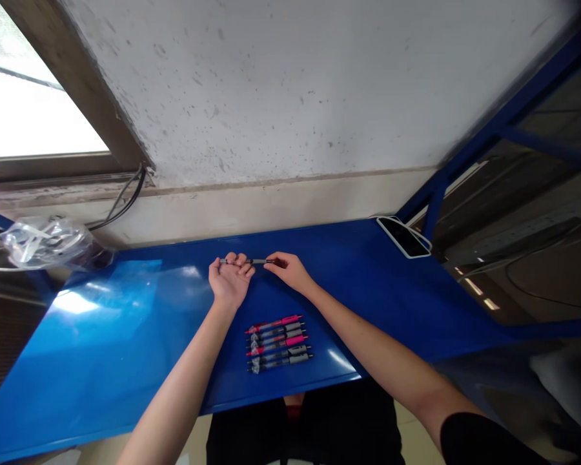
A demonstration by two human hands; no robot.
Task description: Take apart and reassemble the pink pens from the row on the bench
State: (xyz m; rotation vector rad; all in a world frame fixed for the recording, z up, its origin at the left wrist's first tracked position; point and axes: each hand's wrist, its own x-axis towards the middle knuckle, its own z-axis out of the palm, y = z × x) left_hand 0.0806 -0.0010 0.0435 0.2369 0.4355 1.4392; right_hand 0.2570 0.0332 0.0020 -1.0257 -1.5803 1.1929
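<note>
Left hand [230, 283]: pinching one end of a pen [248, 261].
Right hand [290, 270]: pinching its other end.
Pen row [278, 342]: near the table [126, 336] front edge.
Open room: bare surface left and right.

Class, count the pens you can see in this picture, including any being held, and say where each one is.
7. Six lie side by side in a row of pens on the blue table, near its front edge. One more, the held pen, spans between the left hand and right hand.
</note>
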